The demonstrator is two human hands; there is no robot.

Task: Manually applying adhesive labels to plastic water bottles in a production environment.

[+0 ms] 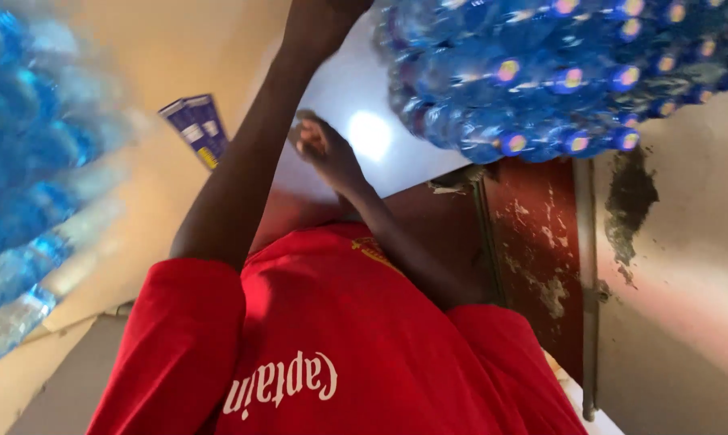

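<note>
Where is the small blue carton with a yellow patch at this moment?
In the head view, the small blue carton is in the upper left part, against the beige wall. It lies between the blurred blue bottles at the left edge and the raised bare arm.

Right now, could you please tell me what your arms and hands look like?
Both arms come out of the short red sleeves of a T-shirt with white lettering. The left arm and right hand are bare, with no gloves or watch that I can see.
</note>
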